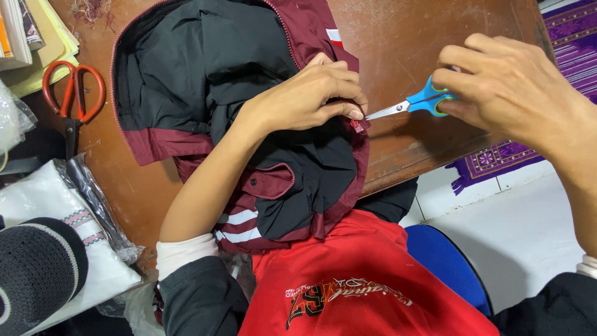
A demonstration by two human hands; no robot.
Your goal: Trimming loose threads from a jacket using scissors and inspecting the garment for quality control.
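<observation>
A maroon and black jacket [205, 81] lies bunched on a brown wooden table [404, 37], its lower part hanging over the edge onto my red-shirted lap. My left hand [308, 93] pinches the jacket's maroon edge by a small red tab [357, 126]. My right hand [510, 87] holds small blue-handled scissors [416, 102], whose metal tips point left and touch the fabric just under my left fingertips.
Orange-handled scissors [71, 93] lie at the table's left, near a stack of books [31, 37]. A white garment in clear wrap [68, 218] and a dark knitted cap [34, 267] sit at lower left. A blue seat [448, 261], white floor tiles and a purple rug [497, 155] are on the right.
</observation>
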